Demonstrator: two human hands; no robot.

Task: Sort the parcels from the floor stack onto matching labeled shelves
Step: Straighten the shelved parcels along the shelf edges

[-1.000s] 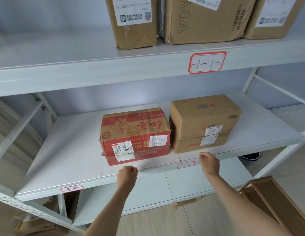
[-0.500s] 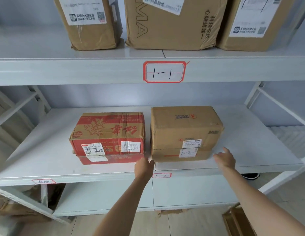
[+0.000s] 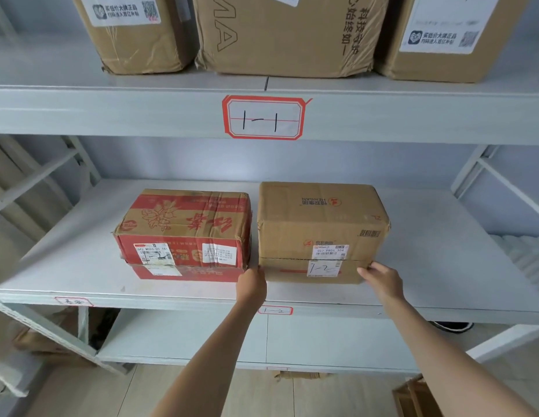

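Note:
A plain brown parcel [image 3: 319, 218] with a handwritten "1-2" sticker stands on the middle shelf [image 3: 442, 266], above the shelf's red-bordered "1-2" label [image 3: 274, 310]. Close to its left is a red-and-brown parcel [image 3: 184, 230] with white stickers. My left hand [image 3: 251, 284] is at the brown parcel's lower left front corner, fingers tucked into the gap between the two parcels. My right hand [image 3: 382, 281] has its fingertips on the lower right front corner. The parcel sits clasped between both hands and rests on the shelf.
The upper shelf bears a "1-1" label [image 3: 263, 117] and three brown parcels [image 3: 292, 34]. Another small label [image 3: 73, 301] is on the middle shelf's left edge. A lower shelf [image 3: 322, 338] lies beneath. A wooden crate [image 3: 412, 398] stands on the floor at the bottom right.
Both hands rose from below the shelf's front edge and closed in on the brown parcel's lower front corners. The view shifted so the parcels sit more central.

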